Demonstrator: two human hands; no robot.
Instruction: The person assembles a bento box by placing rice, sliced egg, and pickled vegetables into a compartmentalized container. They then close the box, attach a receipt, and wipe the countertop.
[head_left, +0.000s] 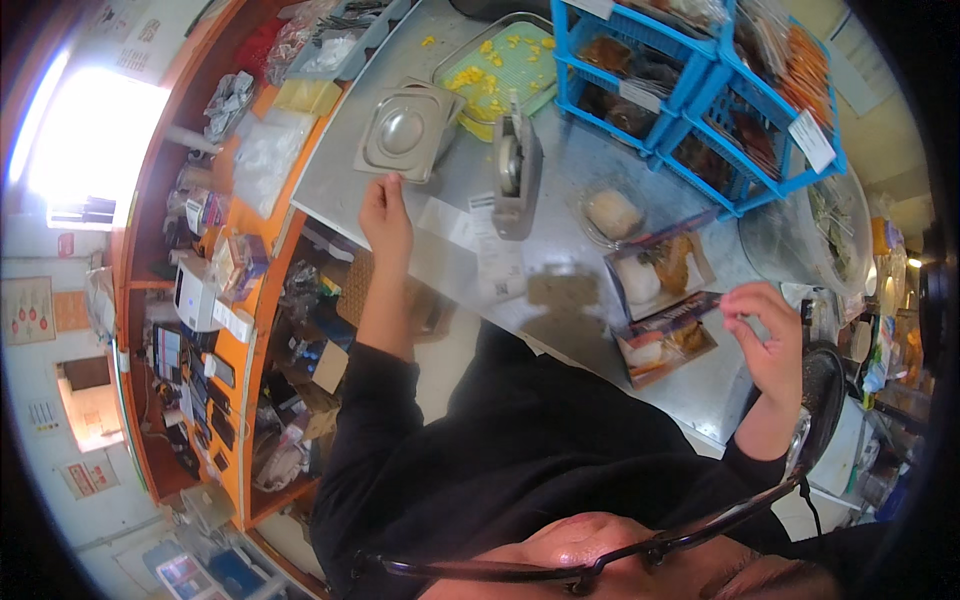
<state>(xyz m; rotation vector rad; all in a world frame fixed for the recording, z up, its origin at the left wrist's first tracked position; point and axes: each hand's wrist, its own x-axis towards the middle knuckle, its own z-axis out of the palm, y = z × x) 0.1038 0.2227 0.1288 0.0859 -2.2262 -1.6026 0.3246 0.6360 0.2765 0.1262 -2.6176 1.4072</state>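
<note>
My left hand is at the near edge of a stainless steel pan lid, fingers curled together; whether they grip the lid cannot be told. On the right, my right hand has thumb and forefinger at the end of a printed food box, seemingly pinching its corner. That box has an opened-up or windowed face showing a white round food and a browned piece; a lower part shows similar food. Behind it sits a round clear container with pale food. A tape dispenser stands between the hands.
Paper slips lie near the steel table's front edge. Farther back is a green tray with yellow scraps. Blue stacked baskets hold packets at the back right, beside a clear tub. Orange shelving stands left.
</note>
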